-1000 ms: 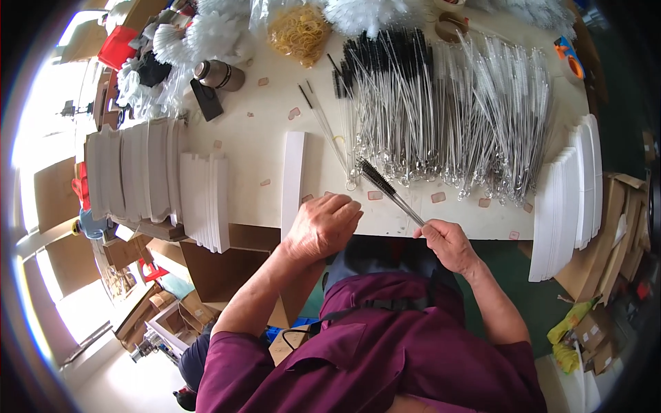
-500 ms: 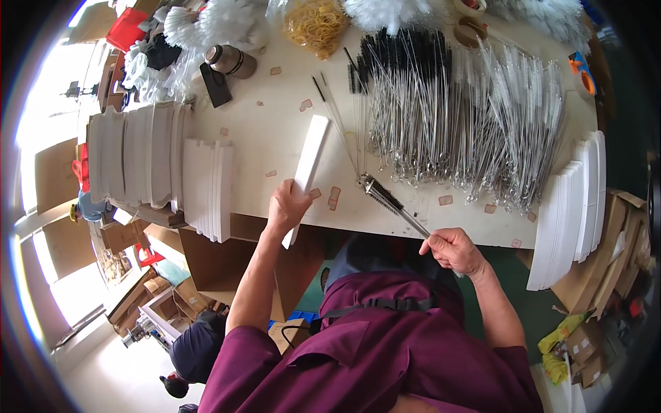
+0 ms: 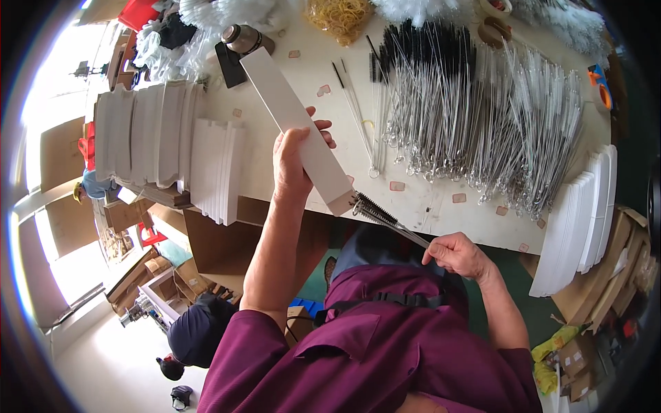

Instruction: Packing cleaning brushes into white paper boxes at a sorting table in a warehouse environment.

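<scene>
A long, narrow white box (image 3: 300,117) is in my left hand (image 3: 292,162), thumb on its near face and the other fingers round the far side. It slants, with its lower end toward my right side. My right hand (image 3: 460,256) is closed round the wire handles of a small bundle of brushes (image 3: 385,216). Their dark bristle heads point left and meet the box's lower end; whether any tip is inside I cannot tell. Many black-bristled wire brushes (image 3: 427,58) lie on the table, beside pale-bristled ones (image 3: 527,113). A few separate thin brushes (image 3: 355,103) lie left of them.
White flattened boxes stand in stacks at the left (image 3: 141,138) and right (image 3: 571,227) table edges. At the back are a bag of rubber bands (image 3: 339,19), a flask (image 3: 246,40), a black phone (image 3: 231,65) and a tape roll (image 3: 494,32). Another person (image 3: 200,332) is at lower left.
My left hand has raised and turned the white box, so its broad face shows and its lower end meets the brush heads. The brush bundle has tilted flatter, still in my right hand.
</scene>
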Available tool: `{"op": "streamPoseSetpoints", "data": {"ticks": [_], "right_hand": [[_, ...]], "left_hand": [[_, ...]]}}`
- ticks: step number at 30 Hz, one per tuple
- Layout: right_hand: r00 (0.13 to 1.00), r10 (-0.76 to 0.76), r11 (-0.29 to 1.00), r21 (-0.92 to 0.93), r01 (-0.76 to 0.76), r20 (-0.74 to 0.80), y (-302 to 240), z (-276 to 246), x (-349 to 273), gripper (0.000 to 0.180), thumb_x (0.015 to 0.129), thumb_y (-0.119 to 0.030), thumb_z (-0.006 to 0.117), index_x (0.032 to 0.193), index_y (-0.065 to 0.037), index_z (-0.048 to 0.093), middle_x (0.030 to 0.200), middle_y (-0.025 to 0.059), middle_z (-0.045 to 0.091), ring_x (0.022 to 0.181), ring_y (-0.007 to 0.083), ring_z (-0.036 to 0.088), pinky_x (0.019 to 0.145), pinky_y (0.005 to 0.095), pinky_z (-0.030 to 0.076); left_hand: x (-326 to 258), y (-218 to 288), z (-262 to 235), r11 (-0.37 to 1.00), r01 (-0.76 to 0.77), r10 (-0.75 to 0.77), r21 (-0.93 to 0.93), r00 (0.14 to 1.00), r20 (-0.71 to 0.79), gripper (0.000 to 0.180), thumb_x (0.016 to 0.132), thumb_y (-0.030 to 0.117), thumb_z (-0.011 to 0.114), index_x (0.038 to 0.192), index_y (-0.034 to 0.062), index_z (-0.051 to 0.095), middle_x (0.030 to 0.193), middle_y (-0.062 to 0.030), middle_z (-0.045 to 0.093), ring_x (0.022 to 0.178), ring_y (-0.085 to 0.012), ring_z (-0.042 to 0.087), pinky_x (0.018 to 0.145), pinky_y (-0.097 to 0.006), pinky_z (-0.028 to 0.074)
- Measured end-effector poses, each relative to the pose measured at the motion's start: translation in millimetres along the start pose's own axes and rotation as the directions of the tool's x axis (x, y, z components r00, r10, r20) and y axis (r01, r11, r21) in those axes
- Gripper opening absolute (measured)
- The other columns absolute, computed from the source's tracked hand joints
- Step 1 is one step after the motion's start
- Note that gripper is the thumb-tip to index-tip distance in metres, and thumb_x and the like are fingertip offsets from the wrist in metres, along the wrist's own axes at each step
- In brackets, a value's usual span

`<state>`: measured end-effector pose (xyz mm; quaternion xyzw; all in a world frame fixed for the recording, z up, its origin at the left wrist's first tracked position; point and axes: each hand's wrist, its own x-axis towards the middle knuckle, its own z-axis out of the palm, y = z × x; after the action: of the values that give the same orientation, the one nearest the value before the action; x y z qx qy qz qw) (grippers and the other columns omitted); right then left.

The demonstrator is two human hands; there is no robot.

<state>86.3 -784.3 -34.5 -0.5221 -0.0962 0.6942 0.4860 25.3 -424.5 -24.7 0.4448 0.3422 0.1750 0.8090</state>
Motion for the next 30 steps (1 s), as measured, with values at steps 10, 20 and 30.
{"op": "streamPoseSetpoints", "data": {"ticks": [10, 20, 30], "right_hand": [[0.999, -0.024, 0.999, -0.036, 0.023, -0.031, -4, -3, -5, 0.038, 0.106, -0.03, 0.056, 0.09, 0.002, 0.071, 0.058, -0.0079, 0.041, 0.05, 0.0018, 0.033, 0.045, 0.0223, 0.026], [0.988, -0.073, 0.991, -0.119, 0.056, -0.139, 11, -11, 12, 0.033, 0.105, -0.025, 0.056, 0.088, -0.001, 0.072, 0.058, -0.0072, 0.044, 0.052, 0.0028, 0.037, 0.047, 0.0241, 0.03], [0.927, -0.257, 0.845, -0.529, 0.078, -0.274, 2, -17, 6, 0.031, 0.101, -0.027, 0.06, 0.091, -0.001, 0.075, 0.076, 0.0111, 0.072, 0.071, 0.02, 0.067, 0.067, 0.033, 0.051]], "left_hand": [[2, -10, -3, 1.0, -0.017, 0.016, -0.022, 0.998, -0.058, 0.058, 0.093, 0.024, 0.063, 0.141, -0.0025, 0.043, 0.104, -0.0196, 0.063, 0.085, -0.0221, 0.061, 0.078, -0.038, 0.054], [-9, -20, 15, 0.99, 0.043, -0.055, -0.134, 0.994, -0.09, 0.053, 0.097, 0.033, 0.062, 0.134, -0.0028, 0.048, 0.104, -0.0176, 0.06, 0.085, -0.0208, 0.06, 0.081, -0.037, 0.053], [-10, -27, 16, 0.995, 0.077, -0.082, -0.06, 0.992, -0.095, 0.051, 0.098, 0.034, 0.06, 0.13, -0.0045, 0.05, 0.102, -0.0183, 0.06, 0.086, -0.0215, 0.06, 0.082, -0.038, 0.053]]}}
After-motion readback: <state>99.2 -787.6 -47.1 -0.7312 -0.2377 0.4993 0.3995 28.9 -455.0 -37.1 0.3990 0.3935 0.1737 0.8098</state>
